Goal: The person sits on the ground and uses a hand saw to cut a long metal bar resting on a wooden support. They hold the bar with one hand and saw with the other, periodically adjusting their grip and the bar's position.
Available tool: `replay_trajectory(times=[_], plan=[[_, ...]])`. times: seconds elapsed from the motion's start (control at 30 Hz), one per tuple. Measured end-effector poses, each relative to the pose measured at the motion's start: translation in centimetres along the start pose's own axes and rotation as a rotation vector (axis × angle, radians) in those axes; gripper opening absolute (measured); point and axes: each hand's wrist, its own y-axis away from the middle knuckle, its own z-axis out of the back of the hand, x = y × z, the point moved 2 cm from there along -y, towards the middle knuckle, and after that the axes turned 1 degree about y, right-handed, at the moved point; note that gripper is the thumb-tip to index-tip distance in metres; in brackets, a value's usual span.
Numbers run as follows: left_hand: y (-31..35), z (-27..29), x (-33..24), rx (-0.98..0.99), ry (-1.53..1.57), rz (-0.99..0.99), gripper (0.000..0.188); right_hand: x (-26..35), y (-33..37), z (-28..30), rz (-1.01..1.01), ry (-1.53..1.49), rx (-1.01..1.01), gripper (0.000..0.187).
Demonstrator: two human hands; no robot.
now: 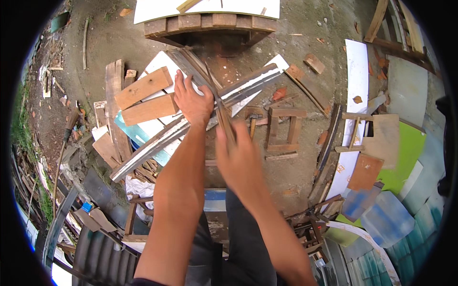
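My left hand [193, 100] lies with fingers stretched and spread on the pile of boards, beside a weathered grey plank [183, 61]. My right hand [238, 155], smeared by motion, is closed round the brown handle of a long, narrow tool that looks like a handsaw [212, 81]. Its blade points away from me, seen nearly edge-on, and crosses over the wood next to my left thumb. A long grey beam with a white-streaked face [152, 147] runs diagonally under my left wrist. Two short brown boards [145, 88] lie just left of my left hand.
A low wooden bench with a white top [210, 21] stands ahead. To the right are a hammer [253, 121], a small wooden frame [285, 129] and a long white board [355, 90]. A green panel [405, 159] and stacked sheets lie farther right; corrugated sheet [102, 257] is lower left.
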Motion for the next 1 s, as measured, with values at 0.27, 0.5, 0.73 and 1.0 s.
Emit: replay_trajectory(times=[0.27, 0.5, 0.73, 1.0], plan=[[0.5, -0.1, -0.1, 0.046, -0.023, 0.007, 0.044, 0.5, 9.9, 7.4, -0.079, 0.024, -0.006, 0.034], [-0.2, -0.1, 0.3, 0.053, -0.015, 0.019, 0.045, -2.4, -8.5, -4.9, -0.146, 0.093, -0.008, 0.030], [0.2, 0.0, -0.2, 0.018, -0.036, -0.017, 0.043, 2.5, 14.2, 10.0, -0.137, 0.036, 0.025, 0.037], [0.0, 0.0, 0.0, 0.057, -0.017, 0.012, 0.045, -4.0, -4.5, -2.5, -0.157, 0.013, 0.062, 0.029]])
